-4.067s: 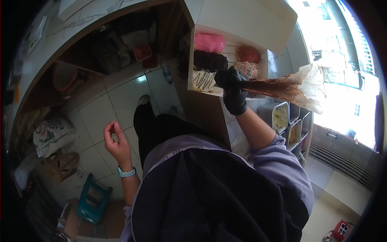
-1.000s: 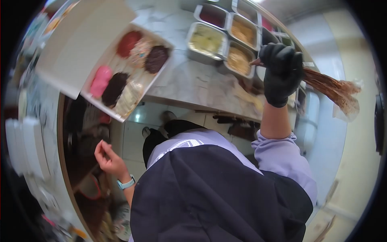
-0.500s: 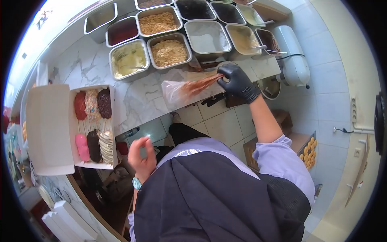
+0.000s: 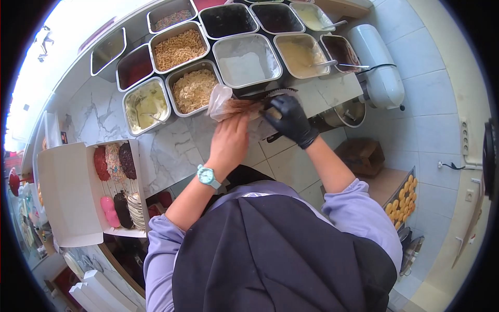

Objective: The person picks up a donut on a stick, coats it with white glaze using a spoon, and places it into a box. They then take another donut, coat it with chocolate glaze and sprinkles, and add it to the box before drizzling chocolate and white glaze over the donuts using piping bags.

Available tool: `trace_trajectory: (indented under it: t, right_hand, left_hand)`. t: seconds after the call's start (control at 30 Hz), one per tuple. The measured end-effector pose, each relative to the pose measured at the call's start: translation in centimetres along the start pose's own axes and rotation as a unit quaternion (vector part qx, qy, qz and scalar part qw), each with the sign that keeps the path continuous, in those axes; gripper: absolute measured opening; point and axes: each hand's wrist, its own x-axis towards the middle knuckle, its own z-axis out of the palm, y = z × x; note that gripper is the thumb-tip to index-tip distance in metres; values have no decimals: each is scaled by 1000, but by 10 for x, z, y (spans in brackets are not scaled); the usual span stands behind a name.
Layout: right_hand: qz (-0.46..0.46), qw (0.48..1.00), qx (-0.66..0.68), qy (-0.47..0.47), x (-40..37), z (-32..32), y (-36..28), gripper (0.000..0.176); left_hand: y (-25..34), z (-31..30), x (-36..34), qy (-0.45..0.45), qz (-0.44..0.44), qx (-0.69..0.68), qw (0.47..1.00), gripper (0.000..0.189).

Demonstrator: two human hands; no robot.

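A clear plastic piping bag (image 4: 220,102) with brown filling lies across the front of the marble counter, close to the metal tubs. My bare left hand (image 4: 230,139), with a turquoise watch on the wrist, has its fingers on the bag's brown middle. My right hand (image 4: 289,120), in a black glove, has its fingers curled at the bag's other end. Just behind the glove shows a round paper edge (image 4: 292,93). A tub of flaked nuts (image 4: 195,91) and one of white powder (image 4: 248,61) stand right behind the bag.
An open white box (image 4: 71,195) of several decorated pastries sits at the left. More tubs, including pale cream (image 4: 146,110) and beige sauce (image 4: 301,56), line the counter's back. A light-blue stand mixer (image 4: 375,67) stands right. Small golden pastries (image 4: 402,203) lie low at right.
My left hand has moved up and right from its place by my body onto the bag. My right hand has come slightly down and left; the bag now lies nearer the tubs.
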Motion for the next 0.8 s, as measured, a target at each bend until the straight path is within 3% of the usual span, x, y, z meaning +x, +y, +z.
trace_trajectory:
  t: [0.07, 0.17, 0.2, 0.27, 0.37, 0.43, 0.47, 0.53, 0.6, 0.67, 0.73, 0.8]
  right_hand:
    - [-62, 998, -8, 7, 1, 6, -14, 31]
    - [-61, 997, -35, -41, -2, 19, -4, 31]
    - [-61, 996, -41, -58, -2, 23, 3, 31]
    - [-4, 996, 58, -64, 2, 4, 3, 30]
    - [59, 967, 250, -11, -10, -6, 24, 31]
    - [105, 910, 397, 65, -14, -12, 30, 34]
    - [187, 867, 443, 132, -18, -13, 27, 23]
    - [242, 922, 272, 129, -26, -16, 45, 11]
    - [271, 847, 405, 213, -23, -23, 55, 17]
    - [194, 853, 409, 260, 4, -63, 30, 23]
    - [161, 866, 395, 261, 12, -91, 24, 24]
    - [82, 834, 514, 185, 28, -124, -4, 25]
  left_hand:
    - [-5, -6, 5, 18, -12, -27, 999, 45]
    - [-7, -9, 9, 64, -34, -102, 992, 45]
    - [-4, -9, 9, 79, -93, -186, 975, 42]
    - [7, -20, 14, 108, -211, -345, 908, 36]
    - [-5, -9, 16, 148, -249, -513, 808, 35]
    - [-10, -9, 15, 111, -262, -485, 827, 35]
    - [-10, -10, 15, 93, -269, -470, 835, 34]
    - [-5, -10, 15, 88, -277, -449, 845, 36]
    - [-2, -9, 13, 82, -275, -402, 870, 37]
    - [2, -7, 11, 75, -253, -329, 907, 38]
    - [13, -18, 11, -3, -270, -303, 914, 36]
    - [25, -36, 9, -37, -257, -310, 915, 38]
